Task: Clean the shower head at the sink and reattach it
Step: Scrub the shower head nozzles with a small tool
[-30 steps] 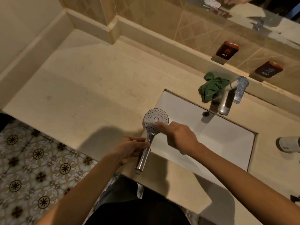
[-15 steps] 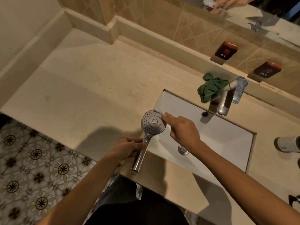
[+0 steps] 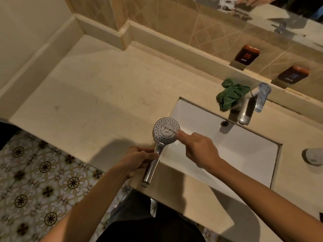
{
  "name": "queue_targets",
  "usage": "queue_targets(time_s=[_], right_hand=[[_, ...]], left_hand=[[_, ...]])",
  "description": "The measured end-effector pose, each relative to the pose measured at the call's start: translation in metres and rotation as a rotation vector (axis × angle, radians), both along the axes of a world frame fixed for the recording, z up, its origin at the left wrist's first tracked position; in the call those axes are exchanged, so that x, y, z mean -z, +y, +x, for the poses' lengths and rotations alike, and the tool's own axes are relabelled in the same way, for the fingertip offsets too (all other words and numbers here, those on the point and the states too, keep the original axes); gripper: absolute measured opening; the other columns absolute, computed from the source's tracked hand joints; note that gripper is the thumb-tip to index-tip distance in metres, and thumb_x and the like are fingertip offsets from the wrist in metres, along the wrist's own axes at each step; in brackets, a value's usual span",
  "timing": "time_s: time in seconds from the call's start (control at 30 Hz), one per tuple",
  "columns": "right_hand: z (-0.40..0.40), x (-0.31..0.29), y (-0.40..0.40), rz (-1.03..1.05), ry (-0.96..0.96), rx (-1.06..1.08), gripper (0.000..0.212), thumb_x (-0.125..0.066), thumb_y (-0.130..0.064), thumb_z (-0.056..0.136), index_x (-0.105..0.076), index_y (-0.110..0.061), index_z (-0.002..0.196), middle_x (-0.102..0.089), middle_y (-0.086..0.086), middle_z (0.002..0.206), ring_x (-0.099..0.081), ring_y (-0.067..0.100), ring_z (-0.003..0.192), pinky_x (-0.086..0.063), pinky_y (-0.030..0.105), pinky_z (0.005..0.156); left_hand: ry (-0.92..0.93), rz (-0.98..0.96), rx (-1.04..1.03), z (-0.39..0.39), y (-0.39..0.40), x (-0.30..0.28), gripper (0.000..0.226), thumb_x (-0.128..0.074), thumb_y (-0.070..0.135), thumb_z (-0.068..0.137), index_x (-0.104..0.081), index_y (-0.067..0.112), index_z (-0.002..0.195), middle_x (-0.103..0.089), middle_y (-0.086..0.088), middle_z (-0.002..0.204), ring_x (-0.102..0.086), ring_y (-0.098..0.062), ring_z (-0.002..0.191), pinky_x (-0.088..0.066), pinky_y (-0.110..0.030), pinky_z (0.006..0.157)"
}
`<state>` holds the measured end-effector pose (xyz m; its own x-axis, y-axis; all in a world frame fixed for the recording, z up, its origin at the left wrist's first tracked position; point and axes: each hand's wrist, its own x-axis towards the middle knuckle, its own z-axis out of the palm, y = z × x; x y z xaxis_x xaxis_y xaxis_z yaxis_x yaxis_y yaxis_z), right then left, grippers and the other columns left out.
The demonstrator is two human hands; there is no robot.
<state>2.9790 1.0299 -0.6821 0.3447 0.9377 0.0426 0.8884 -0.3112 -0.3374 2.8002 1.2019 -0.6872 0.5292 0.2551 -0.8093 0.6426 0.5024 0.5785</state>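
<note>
1. Fingers of the left hand (image 3: 139, 158) wrap tight round the chrome handle of the shower head (image 3: 166, 131), held over the sink's near-left corner with the handle running toward 7 o'clock
2. Right hand (image 3: 199, 150) sits at 3 o'clock of the spray face, loosely curled, its extended fingertips touching the face's right edge; a thin pale thing lies across the face at those fingertips, too blurred to name
3. Spray face is turned up toward the camera, nozzle holes showing
4. White sink (image 3: 244, 149) spreads toward 3 o'clock under the right wrist, sunk in the beige counter (image 3: 104, 95)
5. Chrome tap (image 3: 246, 109) stands at 1 o'clock of the shower head, with a green cloth (image 3: 230, 96) bunched just beside its base at 9 o'clock
</note>
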Motion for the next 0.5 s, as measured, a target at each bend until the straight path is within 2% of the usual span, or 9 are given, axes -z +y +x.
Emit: queue_targets(time_s=[0.07,0.2,0.27,0.33,0.4,0.5], right_hand=[[-0.007,0.001,-0.003,-0.008,0.037,-0.085,0.060,-0.075,0.011,0.077,-0.069,-0.012,0.132,-0.078,0.016,0.099,-0.065,0.027,0.061,-0.057,0.040,0.047],[-0.006,-0.004,-0.002,0.020,0.052,0.049,0.063,-0.073,0.012,0.076,-0.068,-0.015,0.133,-0.078,0.015,0.097,-0.064,0.029,0.059,-0.057,0.038,0.048],[-0.014,-0.005,-0.003,-0.001,0.085,-0.044,0.054,-0.072,0.007,0.082,-0.070,-0.013,0.132,-0.078,0.014,0.103,-0.064,0.026,0.062,-0.057,0.039,0.050],[-0.009,-0.007,-0.003,-0.016,0.121,0.045,0.044,-0.069,0.002,0.089,-0.070,-0.013,0.130,-0.076,0.015,0.099,-0.064,0.027,0.064,-0.059,0.043,0.054],[-0.002,-0.004,0.000,0.009,0.079,0.139,0.056,-0.071,0.011,0.079,-0.070,-0.012,0.131,-0.078,0.019,0.102,-0.066,0.032,0.063,-0.061,0.042,0.055],[-0.005,0.000,-0.004,0.027,0.099,-0.002,0.066,-0.073,0.016,0.077,-0.067,-0.013,0.136,-0.078,0.019,0.106,-0.067,0.030,0.066,-0.062,0.042,0.058]], left_hand=[[-0.002,-0.013,-0.004,0.000,0.001,0.001,0.023,-0.076,0.005,0.084,-0.079,0.009,0.106,-0.080,-0.013,0.098,-0.075,-0.023,0.087,-0.060,-0.030,0.075],[-0.018,-0.053,-0.016,0.003,0.000,-0.001,0.019,-0.073,0.002,0.086,-0.080,0.009,0.103,-0.080,-0.011,0.092,-0.076,-0.016,0.074,-0.059,-0.023,0.064],[-0.018,-0.064,-0.012,0.004,-0.001,-0.001,0.018,-0.072,0.002,0.087,-0.080,0.011,0.100,-0.080,-0.010,0.090,-0.076,-0.015,0.073,-0.059,-0.022,0.062],[-0.018,-0.081,-0.021,0.004,-0.002,-0.002,0.017,-0.073,0.002,0.087,-0.080,0.013,0.097,-0.080,-0.011,0.090,-0.076,-0.016,0.074,-0.059,-0.023,0.063],[-0.022,-0.086,-0.037,0.004,-0.001,-0.002,0.017,-0.073,0.002,0.087,-0.080,0.012,0.098,-0.080,-0.011,0.091,-0.075,-0.018,0.076,-0.060,-0.024,0.065],[-0.019,-0.086,-0.040,0.001,0.000,-0.002,0.018,-0.073,0.003,0.086,-0.081,0.014,0.097,-0.080,-0.011,0.092,-0.076,-0.018,0.078,-0.060,-0.024,0.065]])
